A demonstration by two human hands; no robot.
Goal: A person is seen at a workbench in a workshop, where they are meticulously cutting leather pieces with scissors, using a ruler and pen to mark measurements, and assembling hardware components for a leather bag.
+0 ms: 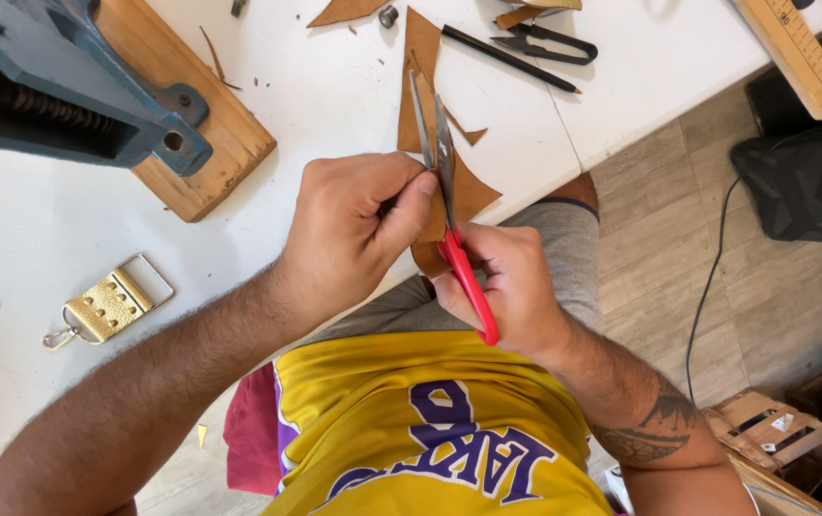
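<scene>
My left hand (pixel 353 229) pinches a small brown leather piece (pixel 430 250) between thumb and fingers, just off the front edge of the white table (pixel 48 239). My right hand (pixel 511 287) grips red-handled scissors (pixel 463 277); their grey blades (pixel 435 143) point away from me, slightly parted, against the leather. A larger brown leather scrap (pixel 420 67) lies on the table under the blades.
A blue metal vise (pixel 57 96) on a wooden board (pixel 210 124) stands at the back left. A gold metal clasp (pixel 110 306) lies at the left. Black snips (pixel 544 43), a black pen (pixel 506 59) and a wooden ruler (pixel 798 53) lie at the back right. A black bag (pixel 802 182) sits on the floor.
</scene>
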